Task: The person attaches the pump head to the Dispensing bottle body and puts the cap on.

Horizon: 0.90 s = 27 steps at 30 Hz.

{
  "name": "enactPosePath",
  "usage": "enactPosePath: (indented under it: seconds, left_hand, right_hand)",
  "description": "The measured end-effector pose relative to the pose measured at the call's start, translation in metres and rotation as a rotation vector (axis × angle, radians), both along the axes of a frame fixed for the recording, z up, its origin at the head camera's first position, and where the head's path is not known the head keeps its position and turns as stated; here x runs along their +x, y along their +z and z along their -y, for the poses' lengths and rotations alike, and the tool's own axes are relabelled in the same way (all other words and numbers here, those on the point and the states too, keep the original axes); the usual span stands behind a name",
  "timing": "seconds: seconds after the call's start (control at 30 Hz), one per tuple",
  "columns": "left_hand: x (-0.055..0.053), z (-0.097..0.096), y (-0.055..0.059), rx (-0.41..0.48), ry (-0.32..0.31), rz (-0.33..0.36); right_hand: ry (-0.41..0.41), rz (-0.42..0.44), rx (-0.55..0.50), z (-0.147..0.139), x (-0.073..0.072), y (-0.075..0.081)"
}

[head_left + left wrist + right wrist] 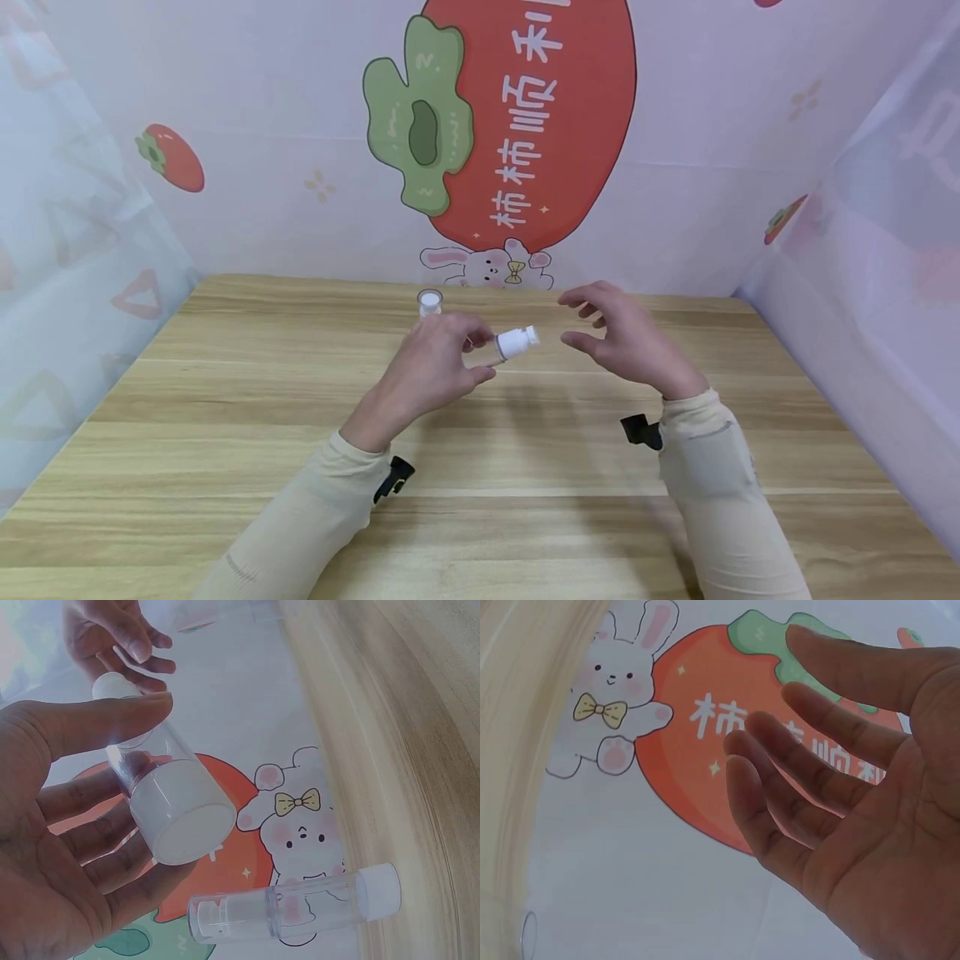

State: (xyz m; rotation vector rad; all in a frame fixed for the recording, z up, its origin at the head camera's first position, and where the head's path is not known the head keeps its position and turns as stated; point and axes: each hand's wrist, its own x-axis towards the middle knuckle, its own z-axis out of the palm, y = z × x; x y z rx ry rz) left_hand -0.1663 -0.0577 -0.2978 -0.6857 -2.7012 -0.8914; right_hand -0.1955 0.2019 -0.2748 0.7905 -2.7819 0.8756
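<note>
My left hand (435,367) holds a small clear pump bottle (176,795) with a white base, between thumb and curled fingers. Its white pump top (516,341) is uncovered and points toward my right hand (611,333), the bottle tilted in the air above the table. Nothing is in my right hand; its fingers are loosely bent and spread in the right wrist view, a short way from the pump top. A second bottle (315,904) of the same kind, with a clear cap over its top, stands upright behind my left hand.
The wooden table (525,517) meets a white wall sheet (285,225) printed with a persimmon and a rabbit. At the lower left of the right wrist view shows the rim of a clear round piece (529,935). Sheets also line both sides.
</note>
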Motion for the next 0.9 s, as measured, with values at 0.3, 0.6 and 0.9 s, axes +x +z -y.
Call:
enactPosePath:
  seconds: [0.3,0.6,0.9]
  left_hand:
    - [-0.001,0.000,0.001,0.004,0.000,0.002]
    - [-0.001,0.001,0.001,0.006,0.002,0.013]
    - [0.000,0.001,0.002,0.007,-0.003,0.012]
  right_hand:
    - [-0.131,0.010,0.068,-0.024,-0.010,-0.001]
    - [-0.262,0.080,0.145,-0.049,-0.023,-0.011]
    - [-0.312,0.111,0.174,-0.064,-0.031,-0.025]
